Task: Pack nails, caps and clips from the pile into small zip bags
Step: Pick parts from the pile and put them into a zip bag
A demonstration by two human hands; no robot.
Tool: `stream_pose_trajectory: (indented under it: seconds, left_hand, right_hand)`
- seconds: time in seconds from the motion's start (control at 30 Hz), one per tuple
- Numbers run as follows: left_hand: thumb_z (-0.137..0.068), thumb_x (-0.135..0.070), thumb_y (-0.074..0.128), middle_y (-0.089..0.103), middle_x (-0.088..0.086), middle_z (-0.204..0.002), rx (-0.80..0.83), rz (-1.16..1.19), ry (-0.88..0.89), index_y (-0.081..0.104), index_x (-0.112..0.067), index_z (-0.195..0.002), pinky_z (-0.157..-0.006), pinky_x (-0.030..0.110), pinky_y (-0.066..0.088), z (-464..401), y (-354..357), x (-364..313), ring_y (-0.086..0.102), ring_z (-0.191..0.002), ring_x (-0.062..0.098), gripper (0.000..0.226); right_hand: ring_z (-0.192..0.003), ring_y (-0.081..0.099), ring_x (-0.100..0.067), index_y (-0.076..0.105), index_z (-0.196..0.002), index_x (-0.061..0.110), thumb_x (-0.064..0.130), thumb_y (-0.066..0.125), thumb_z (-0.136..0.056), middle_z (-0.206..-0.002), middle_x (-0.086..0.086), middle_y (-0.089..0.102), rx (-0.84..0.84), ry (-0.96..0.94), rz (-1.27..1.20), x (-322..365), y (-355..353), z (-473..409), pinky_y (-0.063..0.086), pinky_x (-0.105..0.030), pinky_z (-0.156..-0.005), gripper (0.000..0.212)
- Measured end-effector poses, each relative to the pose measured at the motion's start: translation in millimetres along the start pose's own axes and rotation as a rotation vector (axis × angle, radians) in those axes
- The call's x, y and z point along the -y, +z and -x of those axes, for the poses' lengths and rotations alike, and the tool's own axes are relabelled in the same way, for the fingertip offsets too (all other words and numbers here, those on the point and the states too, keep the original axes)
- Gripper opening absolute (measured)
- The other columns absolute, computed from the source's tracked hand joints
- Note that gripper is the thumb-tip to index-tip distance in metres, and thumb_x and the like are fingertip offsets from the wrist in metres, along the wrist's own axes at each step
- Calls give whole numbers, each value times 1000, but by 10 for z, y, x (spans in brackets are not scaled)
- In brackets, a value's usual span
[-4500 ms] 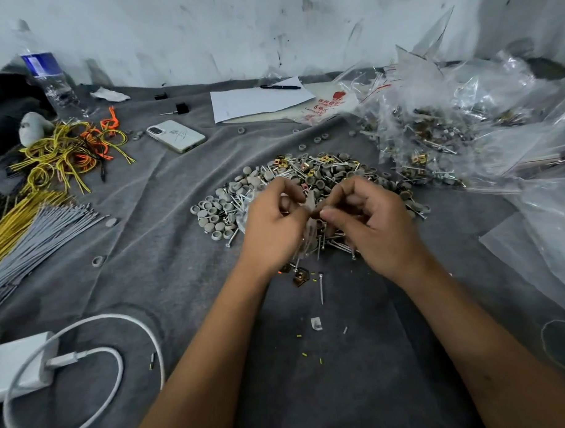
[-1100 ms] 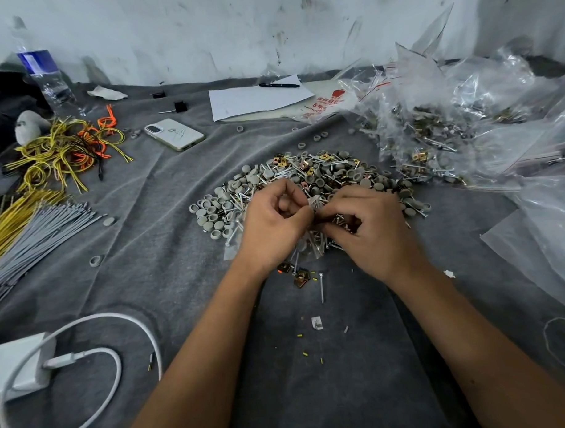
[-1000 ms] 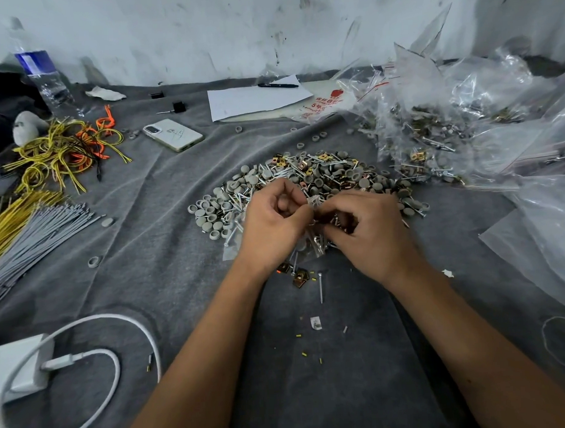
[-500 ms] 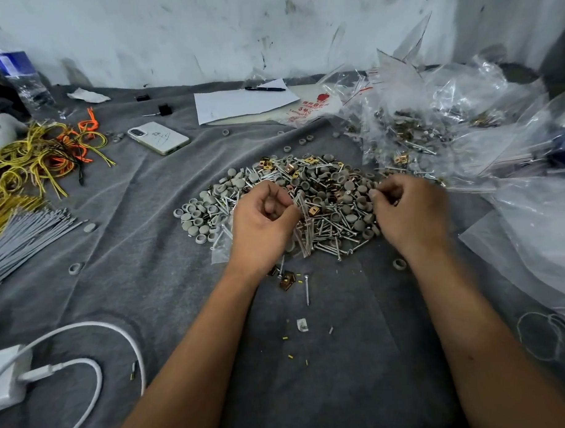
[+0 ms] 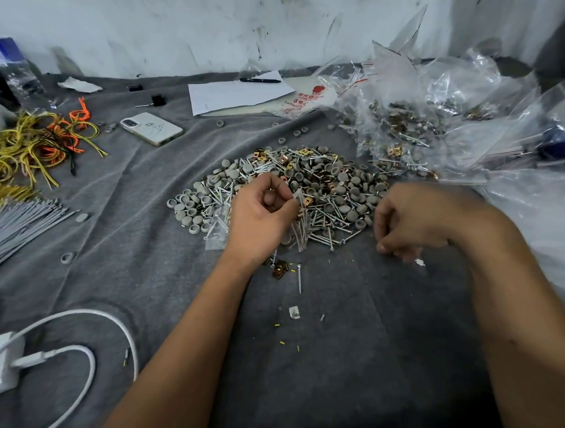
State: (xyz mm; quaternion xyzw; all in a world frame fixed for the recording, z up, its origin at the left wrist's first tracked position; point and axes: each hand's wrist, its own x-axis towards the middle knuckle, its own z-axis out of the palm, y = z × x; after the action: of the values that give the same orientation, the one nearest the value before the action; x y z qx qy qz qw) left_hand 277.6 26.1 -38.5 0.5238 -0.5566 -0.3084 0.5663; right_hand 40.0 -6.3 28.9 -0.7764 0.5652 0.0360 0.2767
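Right hand (image 5: 412,222) has left the bag, now curled at pile's (image 5: 293,188) 4 o'clock edge, grip blurred, cannot tell; left hand (image 5: 258,214) pinches small bag (image 5: 299,219) with nails at pile's 6 o'clock; filling step; next, pick a piece and drop it in.

Grey caps (image 5: 340,190), brass-gold clips (image 5: 307,201)

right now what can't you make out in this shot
Head view only:
- right hand: motion-blurred; whether it pinches anything cannot be told.
- small zip bag in the left hand: contents partly hidden by the fingers.
- water bottle: cut off by the left edge.
- packed bags: contents too small to count.
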Motion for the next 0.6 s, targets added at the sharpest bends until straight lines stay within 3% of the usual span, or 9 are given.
stream_pose_trajectory:
  seconds: [0.1, 0.2, 0.3, 0.47, 0.6]
  left_hand:
    - [-88, 5, 69, 50, 12, -58, 13, 5, 1, 59, -5, -84, -45, 31, 44, -10, 5, 8, 48, -47, 24, 14]
    - [-88, 8, 68, 51, 10, -53, 9, 48, -16, 58, -2, -84, -43, 27, 42, -17, 14, -2, 48, -41, 21, 14]
    - [-89, 15, 62, 51, -2, -44, 14, 126, -58, 56, -3, -83, -39, 21, 38, -34, -1, -22, 45, -33, 14, 19]
    - [-91, 15, 58, 49, 4, -49, 99, 281, -166, 58, -4, -88, -39, 17, 34, -51, -94, -73, 40, -35, 12, 19]
    - [-90, 9, 60, 51, 3, -55, 135, 365, -200, 59, -8, -87, -37, 17, 33, -81, -180, -79, 39, -38, 9, 17]
  right_hand:
    - [-61, 75, -20, 72, -87, 12, 1, 80, -84, -72, -4, 76, -270, -296, -382, 63, 51, -73, 61, -34, -58, 15]
    - [-73, 76, -14, 74, -90, 18, 9, 88, -78, -83, 2, 77, -479, -591, -619, 304, 238, -170, 60, -26, -62, 21]
    - [-77, 73, -6, 76, -89, 24, 9, 90, -74, -83, 13, 76, -522, -682, -499, 436, 471, -257, 56, -18, -72, 25]
    - [-68, 63, 8, 80, -88, 20, 5, 89, -74, -80, 29, 65, -595, -696, -284, 411, 613, -326, 42, -3, -65, 22]
    - [-65, 60, 4, 79, -86, 17, 11, 90, -75, -77, 29, 61, -655, -670, -269, 416, 654, -322, 40, -5, -62, 16]
